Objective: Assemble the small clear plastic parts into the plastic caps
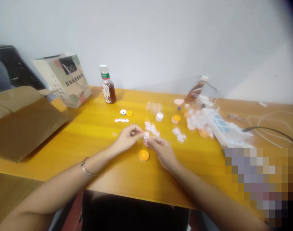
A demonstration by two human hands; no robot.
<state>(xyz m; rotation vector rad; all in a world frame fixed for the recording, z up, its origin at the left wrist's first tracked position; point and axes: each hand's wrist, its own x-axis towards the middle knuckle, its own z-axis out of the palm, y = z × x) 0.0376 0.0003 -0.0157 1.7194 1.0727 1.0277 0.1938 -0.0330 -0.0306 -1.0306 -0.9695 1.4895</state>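
The left hand (pixel 126 138) and right hand (pixel 163 153) partly cover the small white printed piece (pixel 146 136) at centre, its markings too blurred to read. The left edge crops the cardboard box (pixel 28 125); pixelation (pixel 259 186) masks the lower right.

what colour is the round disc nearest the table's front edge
Round disc: orange top, in the head view.

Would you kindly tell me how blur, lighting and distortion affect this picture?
Head view: the printed pieces are blurred, their marks unreadable; the table shows pale sheen near its front edge; the right bottle leans, perhaps from lens distortion; the upper right corner is dark, and a pixelated patch sits lower right.
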